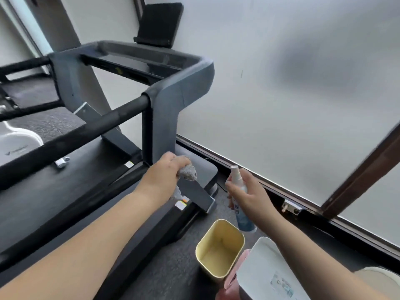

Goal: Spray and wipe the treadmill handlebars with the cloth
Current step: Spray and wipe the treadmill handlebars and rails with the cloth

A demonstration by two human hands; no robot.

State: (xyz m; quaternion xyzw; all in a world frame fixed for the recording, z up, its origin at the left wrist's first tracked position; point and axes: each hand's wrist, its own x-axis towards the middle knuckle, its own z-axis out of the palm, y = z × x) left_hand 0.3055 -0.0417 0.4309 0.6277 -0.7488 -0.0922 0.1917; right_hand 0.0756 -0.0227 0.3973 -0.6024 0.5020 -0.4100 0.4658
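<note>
Head view, looking down at a treadmill (pixel 71 204) in a gym room. Far L: the black handlebar (pixel 86 126), a long round bar whose axis runs from lower-L up to the grey upright at centre. Left hand (pixel 167 172) is closed around a bunched grey cloth (pixel 188 172), pressed low on the treadmill's R side rail by the upright's base, so the bar lies above and to the L of it, and this hand is the nearer one. Right hand (pixel 249 195) is wrapped around a spray bottle (pixel 240 195), held upright just R of the rail. Below it, a yellow bin (pixel 218 252) stands on the floor.
</note>
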